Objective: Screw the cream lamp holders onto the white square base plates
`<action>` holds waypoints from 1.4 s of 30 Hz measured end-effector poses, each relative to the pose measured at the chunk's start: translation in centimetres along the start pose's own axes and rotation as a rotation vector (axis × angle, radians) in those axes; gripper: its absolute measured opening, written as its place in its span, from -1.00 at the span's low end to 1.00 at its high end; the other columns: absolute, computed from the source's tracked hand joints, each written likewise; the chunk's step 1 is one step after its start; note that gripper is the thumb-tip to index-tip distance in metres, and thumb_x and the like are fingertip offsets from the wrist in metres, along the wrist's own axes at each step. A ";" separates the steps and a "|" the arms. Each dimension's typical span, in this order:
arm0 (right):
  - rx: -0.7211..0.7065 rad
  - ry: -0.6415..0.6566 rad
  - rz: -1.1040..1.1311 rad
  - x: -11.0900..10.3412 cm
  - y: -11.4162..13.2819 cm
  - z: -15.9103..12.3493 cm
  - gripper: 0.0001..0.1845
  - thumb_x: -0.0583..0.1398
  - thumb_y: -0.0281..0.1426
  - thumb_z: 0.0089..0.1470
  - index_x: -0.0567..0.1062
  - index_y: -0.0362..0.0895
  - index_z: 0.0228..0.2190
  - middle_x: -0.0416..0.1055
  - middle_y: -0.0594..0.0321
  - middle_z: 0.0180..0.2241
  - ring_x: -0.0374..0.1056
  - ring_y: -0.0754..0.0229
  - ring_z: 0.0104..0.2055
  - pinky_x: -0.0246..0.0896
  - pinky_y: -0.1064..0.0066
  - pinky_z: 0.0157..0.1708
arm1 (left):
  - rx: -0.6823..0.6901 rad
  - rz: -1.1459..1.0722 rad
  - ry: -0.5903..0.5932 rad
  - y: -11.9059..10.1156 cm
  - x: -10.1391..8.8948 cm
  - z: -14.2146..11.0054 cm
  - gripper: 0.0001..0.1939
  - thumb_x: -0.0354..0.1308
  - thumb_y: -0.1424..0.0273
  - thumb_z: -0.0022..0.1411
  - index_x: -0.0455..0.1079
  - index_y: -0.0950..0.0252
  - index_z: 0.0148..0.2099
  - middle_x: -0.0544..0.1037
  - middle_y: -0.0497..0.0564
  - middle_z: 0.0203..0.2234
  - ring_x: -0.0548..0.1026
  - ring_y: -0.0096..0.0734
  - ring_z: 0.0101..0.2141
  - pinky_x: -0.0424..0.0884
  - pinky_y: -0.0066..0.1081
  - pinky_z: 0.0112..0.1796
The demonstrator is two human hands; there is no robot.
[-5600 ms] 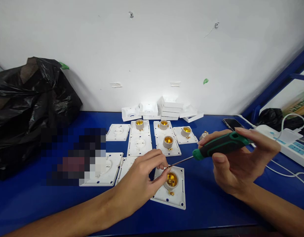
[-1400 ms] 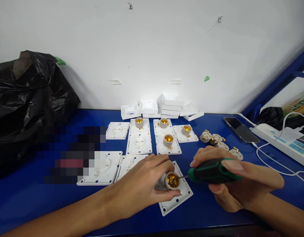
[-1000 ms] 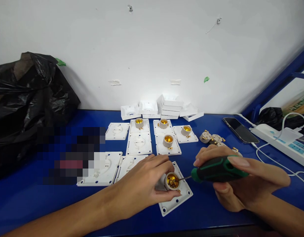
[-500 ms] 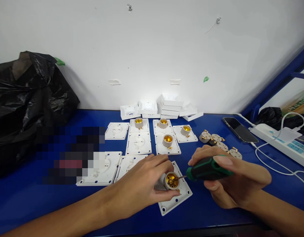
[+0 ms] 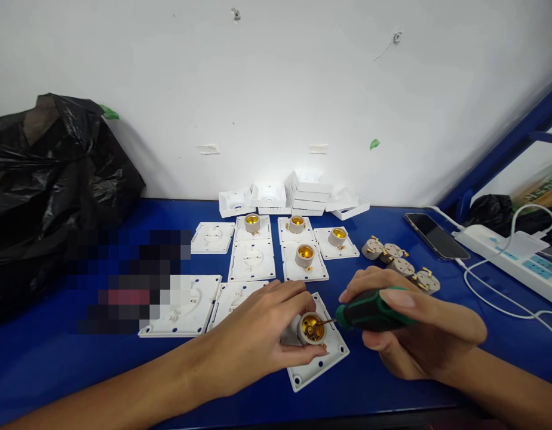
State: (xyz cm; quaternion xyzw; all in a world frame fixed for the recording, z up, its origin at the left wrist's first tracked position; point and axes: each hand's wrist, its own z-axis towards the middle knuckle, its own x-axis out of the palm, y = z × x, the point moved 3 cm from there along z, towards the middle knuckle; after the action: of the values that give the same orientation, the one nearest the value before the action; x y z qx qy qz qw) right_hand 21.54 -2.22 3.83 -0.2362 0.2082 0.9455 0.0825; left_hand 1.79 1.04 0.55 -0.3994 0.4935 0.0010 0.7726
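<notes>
beige gold-lined socket [image 5: 312,329] is sitting on wht plate [image 5: 319,365]; plate's lying askew vs before. l hand [image 5: 272,327] is gripping socket, r hand [image 5: 426,328] holding driver [image 5: 370,312].

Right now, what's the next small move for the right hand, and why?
Probably a slight turn of the screwdriver: the right hand grips its handle, its shaft reaches into the gold-lined socket, and the left hand braces that socket on its white plate. Whether the tip sits on a screw is too small to tell.
</notes>
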 end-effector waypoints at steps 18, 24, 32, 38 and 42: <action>-0.039 -0.077 0.138 0.0 -0.9 -0.2 -0.33 0.22 -0.55 0.23 0.25 -0.08 0.32 0.53 0.13 -0.28 0.48 0.05 -0.31 0.47 0.22 -0.46 | 0.017 0.014 -0.023 0.1 0.2 0.0 -0.70 0.42 0.24 0.25 0.38 0.23 -0.17 0.49 -0.06 -0.25 0.48 -0.28 -0.23 0.35 -0.36 -0.28; -0.068 -0.092 0.128 0.1 -0.8 0.1 -0.35 0.21 -0.55 0.22 0.27 -0.12 0.30 0.54 0.12 -0.32 0.49 0.03 -0.34 0.47 0.21 -0.50 | 0.006 0.022 -0.019 0.0 0.1 0.0 -0.74 0.39 0.25 0.27 0.38 0.23 -0.17 0.50 -0.05 -0.23 0.49 -0.26 -0.20 0.37 -0.35 -0.25; -0.046 -0.087 0.141 0.3 -1.0 -0.1 -0.33 0.22 -0.57 0.21 0.26 -0.10 0.31 0.52 0.12 -0.27 0.49 0.05 -0.31 0.46 0.21 -0.47 | -0.003 0.023 -0.020 -0.1 0.1 0.0 -0.74 0.39 0.26 0.27 0.37 0.23 -0.19 0.50 -0.04 -0.24 0.49 -0.26 -0.21 0.36 -0.35 -0.26; -0.066 -0.056 0.157 0.3 -0.9 -0.1 -0.32 0.21 -0.57 0.21 0.24 -0.13 0.32 0.50 0.15 -0.33 0.48 0.04 -0.35 0.45 0.20 -0.48 | 0.002 0.030 -0.024 -0.2 0.1 0.0 -0.73 0.40 0.27 0.27 0.36 0.24 -0.20 0.50 -0.03 -0.24 0.49 -0.25 -0.21 0.36 -0.36 -0.26; -0.097 -0.120 0.109 0.0 -0.6 0.5 -0.39 0.19 -0.55 0.24 0.29 -0.16 0.29 0.50 0.15 -0.36 0.48 0.05 -0.37 0.45 0.22 -0.53 | 0.002 0.026 -0.019 -0.2 0.1 0.0 -0.72 0.41 0.27 0.26 0.37 0.23 -0.17 0.51 -0.03 -0.23 0.49 -0.24 -0.20 0.36 -0.36 -0.27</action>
State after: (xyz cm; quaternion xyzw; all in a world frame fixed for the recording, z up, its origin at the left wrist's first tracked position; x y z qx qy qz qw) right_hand 21.49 -1.44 3.98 -0.1710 0.1694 0.9701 0.0320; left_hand 1.92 0.85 0.58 -0.3923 0.4913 0.0143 0.7775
